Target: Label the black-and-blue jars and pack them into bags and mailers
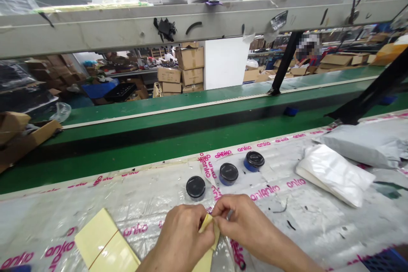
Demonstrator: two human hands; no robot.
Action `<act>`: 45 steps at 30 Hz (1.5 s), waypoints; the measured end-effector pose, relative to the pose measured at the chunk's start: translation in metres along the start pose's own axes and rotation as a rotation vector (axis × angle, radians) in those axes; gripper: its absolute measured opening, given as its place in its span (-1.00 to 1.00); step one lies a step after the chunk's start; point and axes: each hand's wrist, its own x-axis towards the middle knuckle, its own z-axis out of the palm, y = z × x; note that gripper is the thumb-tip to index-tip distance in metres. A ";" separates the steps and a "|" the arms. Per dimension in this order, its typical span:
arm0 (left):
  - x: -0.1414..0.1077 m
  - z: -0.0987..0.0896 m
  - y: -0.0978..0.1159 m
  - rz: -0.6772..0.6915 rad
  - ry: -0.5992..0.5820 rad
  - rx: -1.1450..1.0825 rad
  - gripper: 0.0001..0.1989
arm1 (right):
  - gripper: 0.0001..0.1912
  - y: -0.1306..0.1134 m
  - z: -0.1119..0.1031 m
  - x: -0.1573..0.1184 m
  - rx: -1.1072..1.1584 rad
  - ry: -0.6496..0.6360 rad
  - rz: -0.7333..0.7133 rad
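Observation:
My left hand point(183, 233) is closed around a folded or bent yellow paper sheet point(205, 259), which sticks out above and below the fingers. Pinched at the sheet's upper edge, my right hand point(242, 223) touches the left fingertips; whether a smaller piece sits between its fingers is hidden. Just beyond the hands stand three small round tins with black lids: one nearest point(195, 187), a blue-sided one point(228, 173) and another blue-sided one point(254, 161). Left of my left hand lies a stack of yellow sheets point(105, 242) with a thin brown band around it.
Printed plastic film point(153, 191) covers the bench. White plastic bags point(334, 174) and a grey bag point(363, 144) lie at right. Beyond runs a green conveyor belt point(159, 144) with a blue piece point(290, 111) on it. A metal beam point(111, 27) crosses above; a person point(307, 51) is far back.

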 end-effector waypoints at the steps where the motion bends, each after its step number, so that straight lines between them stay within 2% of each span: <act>1: 0.000 0.001 0.000 0.005 0.002 0.004 -0.78 | -0.79 -0.001 0.000 0.000 -0.029 0.009 0.006; 8: -0.001 0.003 0.000 0.012 0.010 0.066 -0.79 | -0.84 -0.004 -0.001 -0.001 -0.178 0.030 -0.080; 18: 0.000 0.007 0.001 0.038 0.012 0.201 -0.81 | -0.83 -0.003 0.001 0.000 -0.211 0.049 -0.074; 28: 0.000 0.004 0.006 0.066 0.025 0.277 -0.81 | -0.83 -0.005 0.001 0.001 -0.059 0.029 -0.021; 33: -0.001 0.005 0.003 0.034 0.018 0.237 -0.80 | -0.83 0.003 -0.001 0.003 0.094 -0.025 0.016; 38: -0.002 0.004 0.001 0.059 0.037 0.197 -0.80 | -0.83 0.015 0.002 0.007 0.246 -0.070 -0.001; 45: -0.004 0.003 0.004 0.076 0.057 0.264 -0.83 | -0.86 0.017 0.006 0.008 0.302 -0.091 0.005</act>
